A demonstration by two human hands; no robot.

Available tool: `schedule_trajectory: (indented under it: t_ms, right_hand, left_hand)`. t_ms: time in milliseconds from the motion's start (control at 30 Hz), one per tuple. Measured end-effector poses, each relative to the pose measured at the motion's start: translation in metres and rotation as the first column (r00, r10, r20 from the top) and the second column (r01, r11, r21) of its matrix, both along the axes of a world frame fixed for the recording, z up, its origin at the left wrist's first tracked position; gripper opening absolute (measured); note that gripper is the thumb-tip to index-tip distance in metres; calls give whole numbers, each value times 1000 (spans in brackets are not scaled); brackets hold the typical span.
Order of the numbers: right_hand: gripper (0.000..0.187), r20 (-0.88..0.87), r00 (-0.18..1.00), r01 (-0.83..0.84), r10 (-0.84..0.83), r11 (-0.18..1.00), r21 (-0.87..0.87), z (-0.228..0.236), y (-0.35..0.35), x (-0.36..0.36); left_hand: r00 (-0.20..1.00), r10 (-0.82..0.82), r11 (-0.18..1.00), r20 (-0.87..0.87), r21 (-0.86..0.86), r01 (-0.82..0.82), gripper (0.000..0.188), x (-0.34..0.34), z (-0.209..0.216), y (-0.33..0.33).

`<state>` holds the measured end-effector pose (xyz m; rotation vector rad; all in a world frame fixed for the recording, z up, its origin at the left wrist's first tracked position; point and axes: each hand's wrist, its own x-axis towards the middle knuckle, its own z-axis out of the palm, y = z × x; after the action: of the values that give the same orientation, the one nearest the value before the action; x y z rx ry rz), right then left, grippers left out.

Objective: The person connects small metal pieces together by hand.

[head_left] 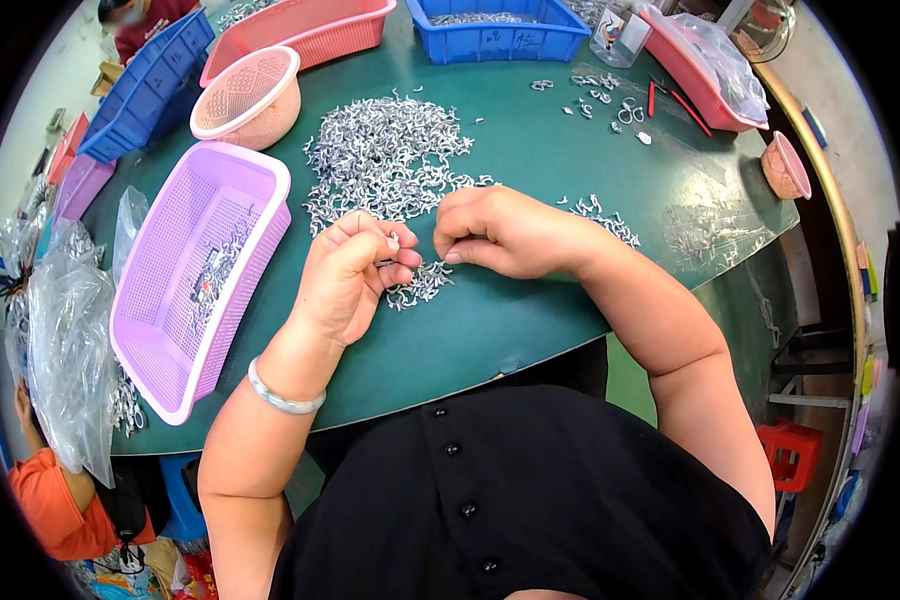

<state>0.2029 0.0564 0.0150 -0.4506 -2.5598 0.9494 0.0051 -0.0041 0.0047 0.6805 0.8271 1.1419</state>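
A large pile of small curved grey-and-white pieces [380,150] spreads on the green table [530,140] beyond my hands. My left hand [340,275], palm turned partly up, pinches one small curved piece [394,240] between thumb and fingers. Close to its right, my right hand [510,232] has thumb and forefinger pressed together; whatever is between them is hidden. Below the hands lies a smaller heap of pieces [422,287]. Another little heap [610,222] sits beside my right wrist. To the left, a purple basket [175,215] has some pieces inside.
A pink round basket [270,118], a red-pink tray [320,35] and a blue crate [505,42] line the far side. Scissors [630,110] and red-handled pliers [685,110] lie far right. Clear plastic bags [70,340] hang at left, near a person in orange [50,505].
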Motion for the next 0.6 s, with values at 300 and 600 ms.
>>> schedule_trajectory:
  t_ms: [300, 600]
  right_hand:
    - [8, -100, 991, 68, -89, 978, -195, 3, 2, 2]
    - [10, -129, 978, 121, -163, 950, -288, 1, 2, 1]
  left_hand:
    - [997, -77, 997, -5, -30, 77, 11, 0, 0, 0]
    - [977, -193, 980, -87, -67, 187, 13, 6, 3, -3]
